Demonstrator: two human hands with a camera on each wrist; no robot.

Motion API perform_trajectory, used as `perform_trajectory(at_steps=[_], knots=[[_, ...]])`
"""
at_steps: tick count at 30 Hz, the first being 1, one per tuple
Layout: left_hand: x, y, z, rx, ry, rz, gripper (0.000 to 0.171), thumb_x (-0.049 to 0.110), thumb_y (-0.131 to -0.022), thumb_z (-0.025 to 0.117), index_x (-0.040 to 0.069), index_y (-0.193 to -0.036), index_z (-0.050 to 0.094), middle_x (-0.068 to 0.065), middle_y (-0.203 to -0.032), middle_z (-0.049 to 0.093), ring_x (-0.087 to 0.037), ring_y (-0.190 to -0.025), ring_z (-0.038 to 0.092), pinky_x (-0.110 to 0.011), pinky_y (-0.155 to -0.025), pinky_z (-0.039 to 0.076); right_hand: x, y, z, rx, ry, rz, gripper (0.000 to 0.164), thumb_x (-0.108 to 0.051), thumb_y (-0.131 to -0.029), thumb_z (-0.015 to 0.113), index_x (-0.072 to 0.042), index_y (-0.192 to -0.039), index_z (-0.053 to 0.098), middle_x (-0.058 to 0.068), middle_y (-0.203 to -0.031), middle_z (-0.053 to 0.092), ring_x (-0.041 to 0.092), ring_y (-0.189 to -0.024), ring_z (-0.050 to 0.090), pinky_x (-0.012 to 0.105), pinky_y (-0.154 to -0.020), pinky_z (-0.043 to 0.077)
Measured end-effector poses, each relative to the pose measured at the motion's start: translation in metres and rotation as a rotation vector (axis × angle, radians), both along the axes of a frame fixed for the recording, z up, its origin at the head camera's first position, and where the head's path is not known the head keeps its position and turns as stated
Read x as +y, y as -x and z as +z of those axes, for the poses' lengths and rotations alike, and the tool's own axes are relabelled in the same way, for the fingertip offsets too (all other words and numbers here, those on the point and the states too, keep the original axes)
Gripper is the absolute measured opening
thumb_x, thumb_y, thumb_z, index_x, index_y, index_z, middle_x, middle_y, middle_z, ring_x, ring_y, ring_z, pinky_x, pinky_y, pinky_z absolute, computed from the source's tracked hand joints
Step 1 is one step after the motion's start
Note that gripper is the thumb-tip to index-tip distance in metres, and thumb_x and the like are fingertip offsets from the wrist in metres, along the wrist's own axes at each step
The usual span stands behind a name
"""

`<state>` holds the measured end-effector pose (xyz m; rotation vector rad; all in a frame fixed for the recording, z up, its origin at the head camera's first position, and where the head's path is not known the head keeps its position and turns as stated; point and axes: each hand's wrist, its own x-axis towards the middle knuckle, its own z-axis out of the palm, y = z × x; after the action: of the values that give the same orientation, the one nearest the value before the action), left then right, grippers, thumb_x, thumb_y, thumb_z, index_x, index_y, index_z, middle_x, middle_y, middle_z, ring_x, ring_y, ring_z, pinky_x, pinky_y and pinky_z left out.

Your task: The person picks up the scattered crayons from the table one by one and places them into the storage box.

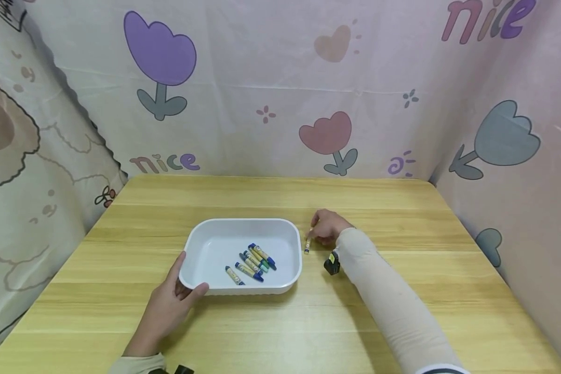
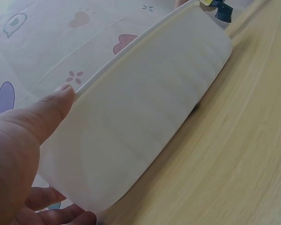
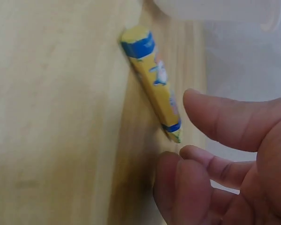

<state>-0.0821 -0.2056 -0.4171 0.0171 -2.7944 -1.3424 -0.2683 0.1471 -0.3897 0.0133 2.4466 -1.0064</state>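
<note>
A white rectangular plastic basin (image 1: pixel 201 259) stands on the table with several crayons (image 1: pixel 250 271) lying inside it, yellow-wrapped with blue or green ends. My left hand (image 1: pixel 168 306) holds the basin's near left corner. In the left wrist view its thumb (image 2: pixel 61 101) lies at the rim and its other fingers are at the end wall. Just right of the basin, a single yellow crayon (image 3: pixel 157 84) with blue bands lies on the wood. My right hand (image 1: pixel 329 227) is at this crayon's far, pointed tip, with thumb (image 3: pixel 220 115) and fingers (image 3: pixel 192 187) spread apart around it.
The light wooden table (image 1: pixel 383 208) meets a printed cloth (image 1: pixel 243 62) hung behind it and along both sides. A black wrist camera (image 1: pixel 332 263) sits below my right wrist, close to the table.
</note>
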Motion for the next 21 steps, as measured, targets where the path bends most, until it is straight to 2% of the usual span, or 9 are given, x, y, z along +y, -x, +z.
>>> perform_trajectory(at_steps=[4,9,21], knots=[[0.0,-0.0001,-0.0003,0.001,-0.007,-0.002,0.093,0.037,-0.092,0.067,0.008,-0.157,0.006,-0.034,-0.142,0.038,-0.041,-0.123,0.049,-0.041,-0.095,0.049,-0.0008,-0.0026,0.0005,0.027,-0.037,0.012,0.024,-0.013,-0.086,0.075,-0.003,-0.098,0.058,0.007,-0.077,0.058,0.013,-0.057,0.052,0.019,-0.049,0.05],[0.0001,0.0,-0.0005,0.001,-0.007,-0.003,0.093,0.037,-0.093,0.067,0.009,-0.157,0.006,-0.034,-0.142,0.038,-0.041,-0.124,0.049,-0.041,-0.095,0.049,-0.002,-0.0038,0.0005,0.051,-0.027,0.003,0.02,-0.01,-0.085,0.075,-0.003,-0.093,0.059,0.008,-0.08,0.058,0.013,-0.058,0.051,0.02,-0.049,0.051],[-0.0001,0.0004,-0.0005,0.008,0.003,0.001,0.093,0.038,-0.092,0.067,0.007,-0.156,0.007,-0.034,-0.143,0.038,-0.041,-0.124,0.049,-0.041,-0.095,0.049,-0.0017,0.0004,0.004,0.061,0.054,-0.012,0.022,-0.004,-0.087,0.063,-0.003,-0.107,0.055,0.011,-0.081,0.057,0.019,-0.063,0.054,0.025,-0.05,0.05]])
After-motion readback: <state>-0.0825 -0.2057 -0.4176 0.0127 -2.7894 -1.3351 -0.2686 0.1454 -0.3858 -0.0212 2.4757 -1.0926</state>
